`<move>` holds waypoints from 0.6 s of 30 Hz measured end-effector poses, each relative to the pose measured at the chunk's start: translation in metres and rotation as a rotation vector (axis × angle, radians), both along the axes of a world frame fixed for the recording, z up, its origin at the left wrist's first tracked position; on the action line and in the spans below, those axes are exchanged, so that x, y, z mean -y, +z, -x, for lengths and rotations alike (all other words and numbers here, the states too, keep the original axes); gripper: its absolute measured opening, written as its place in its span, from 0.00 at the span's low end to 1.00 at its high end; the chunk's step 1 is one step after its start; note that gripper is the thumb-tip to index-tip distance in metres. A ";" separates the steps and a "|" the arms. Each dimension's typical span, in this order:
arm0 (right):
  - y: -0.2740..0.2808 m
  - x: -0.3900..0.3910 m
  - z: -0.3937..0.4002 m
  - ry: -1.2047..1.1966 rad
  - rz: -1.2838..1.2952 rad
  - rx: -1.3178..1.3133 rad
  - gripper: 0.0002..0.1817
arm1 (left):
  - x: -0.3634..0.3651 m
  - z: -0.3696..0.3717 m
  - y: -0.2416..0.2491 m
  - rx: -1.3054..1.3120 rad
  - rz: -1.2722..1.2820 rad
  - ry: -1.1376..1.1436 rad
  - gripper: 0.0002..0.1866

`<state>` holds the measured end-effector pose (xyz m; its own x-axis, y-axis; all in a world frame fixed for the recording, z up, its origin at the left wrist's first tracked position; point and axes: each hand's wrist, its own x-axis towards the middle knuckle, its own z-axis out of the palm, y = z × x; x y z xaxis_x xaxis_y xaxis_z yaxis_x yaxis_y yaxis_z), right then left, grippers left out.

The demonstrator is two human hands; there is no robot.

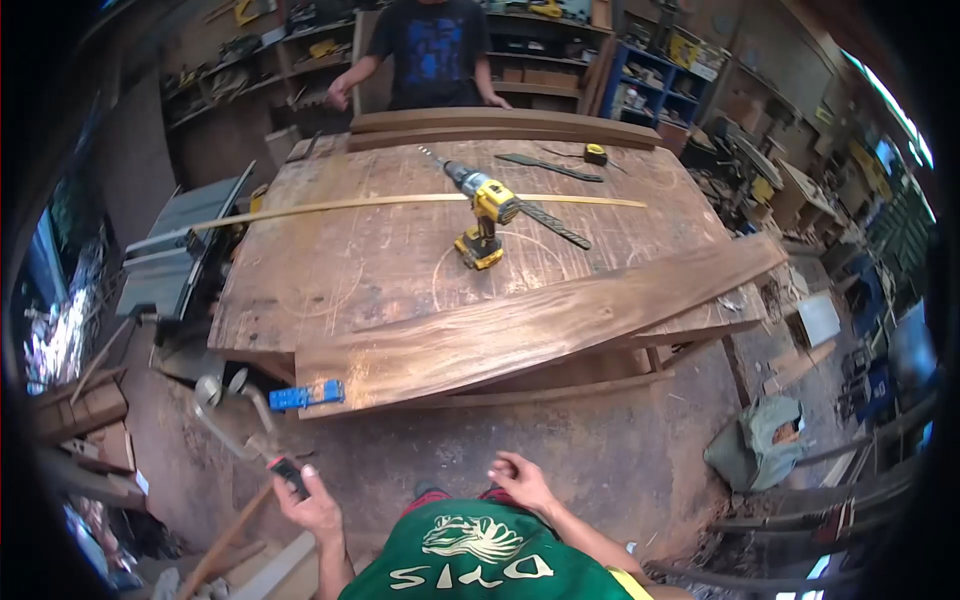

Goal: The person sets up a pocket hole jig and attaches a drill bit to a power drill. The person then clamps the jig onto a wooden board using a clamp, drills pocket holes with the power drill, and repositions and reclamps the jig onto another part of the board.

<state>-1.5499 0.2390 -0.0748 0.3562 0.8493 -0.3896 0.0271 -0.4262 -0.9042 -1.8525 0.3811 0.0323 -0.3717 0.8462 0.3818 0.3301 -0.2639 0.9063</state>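
My left hand point(315, 505) is closed around the red-and-black handle of a metal clamp point(228, 432). The clamp's two arms end in round pads and point up toward the board. My right hand point(525, 483) is in front of my body, fingers loosely bent and apart, with nothing visible in it. A long wooden board point(520, 325) lies slanted across the near side of the workbench, its left end overhanging the edge. On that left end sits a blue jig point(308, 395), with light wood shavings scattered beside it. The clamp is apart from the jig.
A yellow-and-black cordless drill point(485, 215) stands on the workbench point(330, 260). Around it are a thin wooden strip point(350, 205), a tape measure point(595, 153) and stacked planks point(500, 125). Another person point(425, 50) stands behind the bench. A grey-green bag point(755, 445) lies at right.
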 end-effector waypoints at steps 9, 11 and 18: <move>0.108 -0.089 0.043 0.487 -0.527 -0.491 0.53 | 0.034 -0.115 0.014 -0.307 -0.317 -0.633 0.20; 0.111 -0.077 0.034 0.390 -0.408 -0.564 0.45 | 0.042 -0.125 0.004 -0.301 -0.258 -0.696 0.25; 0.059 -0.048 -0.029 0.248 -0.236 -0.399 0.33 | 0.022 -0.074 0.016 -0.350 0.175 -0.766 0.26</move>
<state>-1.5206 0.2872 -0.0155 -0.0039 0.9703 -0.2418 -0.2652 -0.2341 -0.9353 -1.7781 0.3590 0.0486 0.4407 0.8731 0.2084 0.3860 -0.3939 0.8342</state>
